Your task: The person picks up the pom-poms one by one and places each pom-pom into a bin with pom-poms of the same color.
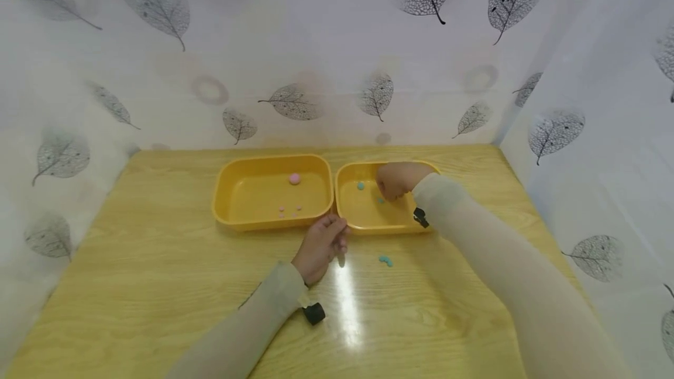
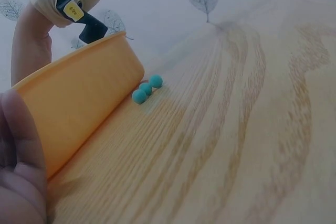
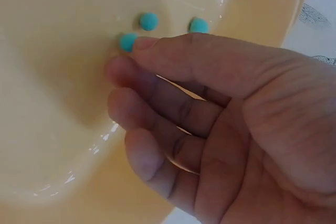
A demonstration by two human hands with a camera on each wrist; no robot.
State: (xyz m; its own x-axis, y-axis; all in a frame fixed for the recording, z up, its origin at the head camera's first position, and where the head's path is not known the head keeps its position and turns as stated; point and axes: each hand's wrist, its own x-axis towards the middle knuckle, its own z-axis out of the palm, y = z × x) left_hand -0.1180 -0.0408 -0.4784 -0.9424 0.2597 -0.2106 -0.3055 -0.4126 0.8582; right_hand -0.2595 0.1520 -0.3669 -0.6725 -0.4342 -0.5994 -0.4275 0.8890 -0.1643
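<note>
My right hand (image 1: 394, 180) reaches down into the right yellow tray (image 1: 379, 230). In the right wrist view its thumb and index finger come together at a small teal clay ball (image 3: 127, 42), partly hidden by the thumb tip. Two more teal balls, one nearer (image 3: 148, 21) and one beside the thumb (image 3: 198, 25), lie on the tray floor. My left hand (image 1: 321, 245) holds the tray's front left corner between thumb and fingers. On the table in front of this tray lies a row of three joined teal balls (image 2: 145, 88).
The left yellow tray (image 1: 221, 209) stands beside the right one, with a larger pink ball (image 1: 294, 178) and several tiny pink balls (image 1: 299, 207) inside. A leaf-patterned white curtain (image 1: 316, 63) encloses the wooden table (image 1: 158, 285) at the back and sides.
</note>
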